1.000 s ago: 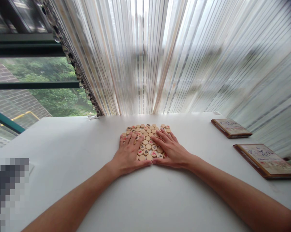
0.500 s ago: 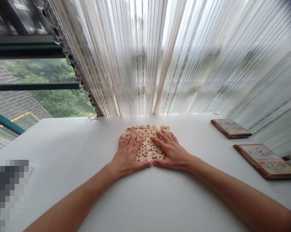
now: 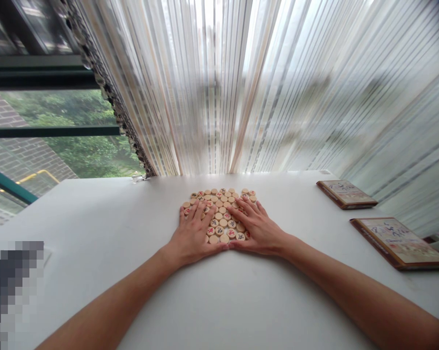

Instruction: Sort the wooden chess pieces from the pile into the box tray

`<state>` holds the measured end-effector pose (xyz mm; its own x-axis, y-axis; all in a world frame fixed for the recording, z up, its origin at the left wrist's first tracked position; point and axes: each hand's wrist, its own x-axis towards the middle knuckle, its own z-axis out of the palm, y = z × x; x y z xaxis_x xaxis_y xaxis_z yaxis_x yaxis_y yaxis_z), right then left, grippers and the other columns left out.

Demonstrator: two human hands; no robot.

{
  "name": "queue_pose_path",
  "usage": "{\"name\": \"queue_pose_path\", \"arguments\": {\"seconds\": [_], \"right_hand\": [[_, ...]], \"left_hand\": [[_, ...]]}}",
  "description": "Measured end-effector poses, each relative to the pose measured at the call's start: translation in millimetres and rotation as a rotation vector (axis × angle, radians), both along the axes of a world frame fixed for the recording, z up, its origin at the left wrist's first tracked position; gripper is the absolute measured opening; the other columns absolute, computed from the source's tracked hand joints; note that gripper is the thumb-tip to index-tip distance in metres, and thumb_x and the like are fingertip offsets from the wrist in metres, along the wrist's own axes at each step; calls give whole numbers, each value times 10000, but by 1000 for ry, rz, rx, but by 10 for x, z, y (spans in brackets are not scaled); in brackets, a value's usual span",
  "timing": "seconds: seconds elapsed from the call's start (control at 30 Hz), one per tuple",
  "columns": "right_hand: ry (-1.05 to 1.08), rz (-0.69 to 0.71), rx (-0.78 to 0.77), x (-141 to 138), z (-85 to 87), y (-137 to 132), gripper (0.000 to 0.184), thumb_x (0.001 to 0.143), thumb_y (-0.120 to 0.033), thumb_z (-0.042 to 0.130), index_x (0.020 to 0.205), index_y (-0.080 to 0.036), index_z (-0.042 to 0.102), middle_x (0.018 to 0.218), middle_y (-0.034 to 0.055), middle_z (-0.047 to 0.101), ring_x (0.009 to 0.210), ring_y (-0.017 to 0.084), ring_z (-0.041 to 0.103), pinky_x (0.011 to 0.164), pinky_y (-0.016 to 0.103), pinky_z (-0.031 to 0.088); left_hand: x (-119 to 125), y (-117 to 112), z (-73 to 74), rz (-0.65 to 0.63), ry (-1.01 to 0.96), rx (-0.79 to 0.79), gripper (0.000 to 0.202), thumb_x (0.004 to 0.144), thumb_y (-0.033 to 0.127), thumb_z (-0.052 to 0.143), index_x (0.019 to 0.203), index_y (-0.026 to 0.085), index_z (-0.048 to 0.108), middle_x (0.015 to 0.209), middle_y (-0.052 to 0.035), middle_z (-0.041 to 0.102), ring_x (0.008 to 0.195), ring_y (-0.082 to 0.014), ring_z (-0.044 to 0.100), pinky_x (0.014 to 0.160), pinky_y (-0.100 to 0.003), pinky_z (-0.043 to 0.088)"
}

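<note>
Fingers spread, our left hand and right hand rest on xiangqi pieces, clustered at twelve o'clock from us on the white surface; two flat boxes lie toward three.

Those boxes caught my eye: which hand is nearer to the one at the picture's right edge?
Right. The right hand rests on the discs, left of the box; the left hand rests on them too, farther from it.
</note>
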<state>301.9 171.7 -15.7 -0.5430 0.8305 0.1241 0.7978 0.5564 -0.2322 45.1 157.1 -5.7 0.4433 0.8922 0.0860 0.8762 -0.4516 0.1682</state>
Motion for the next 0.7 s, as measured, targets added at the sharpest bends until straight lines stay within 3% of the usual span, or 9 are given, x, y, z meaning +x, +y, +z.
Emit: {"name": "queue_pose_path", "arguments": {"seconds": [0.43,0.7], "right_hand": [[1,7,4,1,7,-3,1084,846,-876,597,1693,-245,353,1758,191,287,1643,444,172,1302,694,149],[5,10,20,-4,-4,-6,1073,855,-863,602,1686,-226,370,1748,214,297,1638,456,179,1290,715,161]], "left_hand": [[-8,0,-13,-4,3,-6,1175,809,950,490,1680,174,345,1754,-226,279,1615,-467,231,1286,-740,68],[-4,13,-32,-13,-21,12,1127,823,885,581,1675,181,361,1729,-220,337,1605,-472,251,1276,-758,65]]}}
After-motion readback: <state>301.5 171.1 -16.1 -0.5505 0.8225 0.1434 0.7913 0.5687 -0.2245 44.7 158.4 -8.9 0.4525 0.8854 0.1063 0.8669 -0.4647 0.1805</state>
